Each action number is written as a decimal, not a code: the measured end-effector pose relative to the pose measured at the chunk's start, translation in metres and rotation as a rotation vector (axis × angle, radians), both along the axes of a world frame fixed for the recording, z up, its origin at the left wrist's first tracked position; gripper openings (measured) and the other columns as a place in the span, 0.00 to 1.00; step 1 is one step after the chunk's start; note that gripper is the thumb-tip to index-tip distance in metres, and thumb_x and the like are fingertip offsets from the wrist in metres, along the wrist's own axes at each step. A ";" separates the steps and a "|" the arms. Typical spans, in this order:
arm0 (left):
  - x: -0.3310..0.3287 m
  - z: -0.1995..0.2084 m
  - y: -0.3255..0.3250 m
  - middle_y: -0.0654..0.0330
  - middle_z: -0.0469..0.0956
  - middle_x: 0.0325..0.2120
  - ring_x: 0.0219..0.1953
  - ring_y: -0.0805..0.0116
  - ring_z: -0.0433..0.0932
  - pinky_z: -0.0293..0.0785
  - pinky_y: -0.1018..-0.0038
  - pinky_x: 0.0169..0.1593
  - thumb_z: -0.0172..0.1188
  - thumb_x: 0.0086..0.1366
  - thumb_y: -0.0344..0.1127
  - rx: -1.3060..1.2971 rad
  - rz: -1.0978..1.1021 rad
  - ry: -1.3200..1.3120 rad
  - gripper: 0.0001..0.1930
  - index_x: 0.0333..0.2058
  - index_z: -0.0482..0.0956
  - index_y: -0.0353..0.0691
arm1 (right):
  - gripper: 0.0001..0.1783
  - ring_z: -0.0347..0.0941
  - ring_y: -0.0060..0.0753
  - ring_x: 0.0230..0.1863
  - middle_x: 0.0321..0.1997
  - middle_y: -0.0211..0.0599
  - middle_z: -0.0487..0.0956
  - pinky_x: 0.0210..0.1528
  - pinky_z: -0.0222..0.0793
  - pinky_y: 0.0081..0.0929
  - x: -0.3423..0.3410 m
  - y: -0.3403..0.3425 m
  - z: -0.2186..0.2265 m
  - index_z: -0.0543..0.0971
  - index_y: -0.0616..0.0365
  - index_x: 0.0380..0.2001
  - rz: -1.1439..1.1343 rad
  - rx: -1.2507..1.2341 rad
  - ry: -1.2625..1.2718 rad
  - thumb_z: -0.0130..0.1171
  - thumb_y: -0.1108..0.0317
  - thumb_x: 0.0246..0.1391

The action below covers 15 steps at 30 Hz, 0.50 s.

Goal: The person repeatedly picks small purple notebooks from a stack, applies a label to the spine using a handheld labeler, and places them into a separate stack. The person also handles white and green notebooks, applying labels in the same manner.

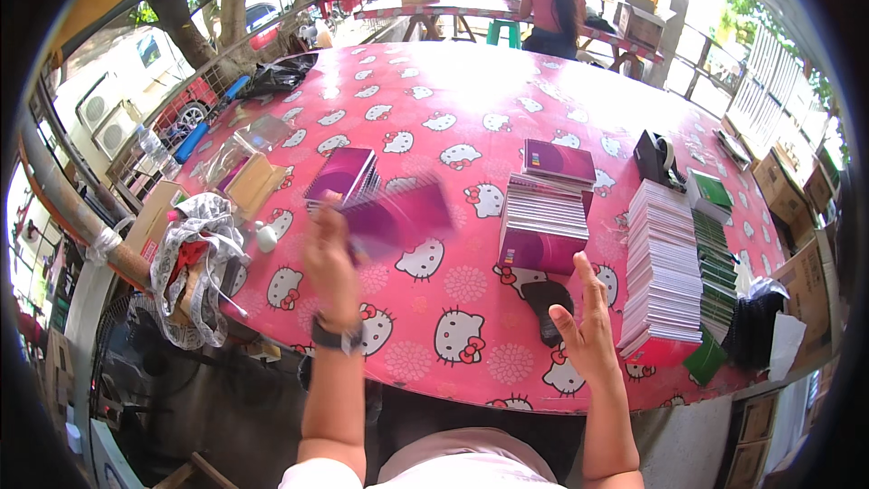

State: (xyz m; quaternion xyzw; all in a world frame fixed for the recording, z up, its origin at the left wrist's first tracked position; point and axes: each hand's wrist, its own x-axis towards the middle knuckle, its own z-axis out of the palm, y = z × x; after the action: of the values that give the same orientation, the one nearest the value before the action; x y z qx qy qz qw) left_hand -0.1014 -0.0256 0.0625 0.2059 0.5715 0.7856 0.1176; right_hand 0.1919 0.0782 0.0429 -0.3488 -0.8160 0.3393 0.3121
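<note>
My left hand [333, 258] is closed on the edge of a purple spiral notebook [403, 215], which is smeared by motion above the table. Just behind it lies a small stack of purple spiral notebooks [340, 168]. My right hand [587, 330] is empty, fingers apart, near the front of a row of purple notebooks [545, 249] packed together with their edges up. One more purple notebook [558, 161] lies at the far end of that row. Between my right hand and the row sits a dark flat object [546, 308], its kind unclear.
Right of the row stand a long block of white-edged notebooks [661, 263], a line of green ones [715, 263] and a black tape dispenser [659, 161]. A patterned cloth bag [195, 263] hangs at the table's left edge. Another person [550, 4] sits at a far table.
</note>
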 end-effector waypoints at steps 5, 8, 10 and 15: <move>-0.144 0.040 0.016 0.70 0.76 0.24 0.23 0.81 0.67 0.62 0.84 0.26 0.50 0.66 0.33 -0.032 0.169 0.434 0.12 0.43 0.81 0.44 | 0.49 0.45 0.58 0.67 0.68 0.50 0.53 0.63 0.46 0.55 0.007 0.001 -0.053 0.63 0.51 0.60 -0.030 0.125 -0.459 0.69 0.43 0.36; -0.184 0.070 0.044 0.60 0.80 0.24 0.23 0.73 0.73 0.69 0.78 0.32 0.49 0.60 0.27 -0.383 0.200 0.769 0.13 0.34 0.84 0.44 | 0.41 0.49 0.55 0.65 0.66 0.48 0.56 0.63 0.48 0.51 0.008 -0.005 -0.064 0.69 0.53 0.55 -0.075 0.237 -0.400 0.70 0.51 0.36; -0.223 0.066 0.071 0.56 0.80 0.25 0.24 0.69 0.75 0.71 0.75 0.32 0.47 0.57 0.27 -0.358 0.167 1.142 0.13 0.29 0.84 0.43 | 0.28 0.57 0.52 0.59 0.58 0.48 0.65 0.60 0.54 0.45 0.011 0.000 -0.071 0.74 0.57 0.48 -0.114 0.204 -0.172 0.65 0.64 0.40; -0.174 0.034 0.135 0.58 0.78 0.42 0.52 0.63 0.70 0.63 0.47 0.52 0.47 0.60 0.37 -1.018 -0.027 1.310 0.13 0.32 0.82 0.47 | 0.23 0.61 0.50 0.55 0.53 0.47 0.68 0.58 0.57 0.40 0.037 0.002 -0.079 0.74 0.59 0.47 -0.385 0.318 -0.048 0.59 0.71 0.43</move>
State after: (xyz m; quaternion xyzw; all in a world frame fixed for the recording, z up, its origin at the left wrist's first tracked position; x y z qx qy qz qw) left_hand -0.2751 0.1092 0.0969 0.5502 0.8075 0.1502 -0.1508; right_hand 0.2287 0.0806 -0.0363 -0.4523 -0.7849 0.1327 0.4022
